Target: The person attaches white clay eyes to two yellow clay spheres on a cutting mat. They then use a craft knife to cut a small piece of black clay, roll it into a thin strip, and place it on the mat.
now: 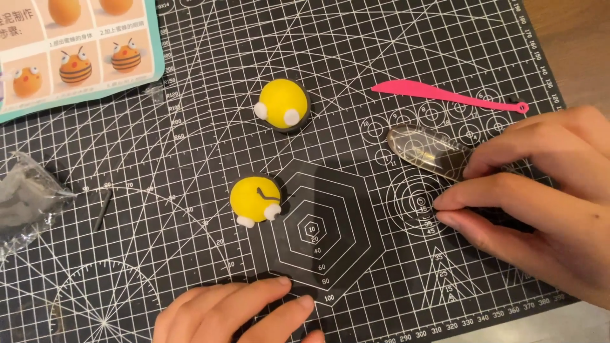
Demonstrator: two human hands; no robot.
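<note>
Two yellow clay balls lie on a black cutting mat (190, 190). The far ball (284, 103) has two white dots and a black band behind it. The near ball (254, 199) carries white dots and a thin black strand on top. My right hand (540, 190) pinches a clear plastic modelling tool (429, 151) whose rounded blade points left, right of the near ball. My left hand (241, 314) rests flat on the mat's front edge with fingers loosely together, holding nothing.
A pink plastic knife tool (448, 95) lies at the back right. An instruction sheet (76, 57) with bee pictures sits at the back left. A crumpled clear bag with dark clay (28, 197) lies at the left, beside a small black clay stick (101, 209).
</note>
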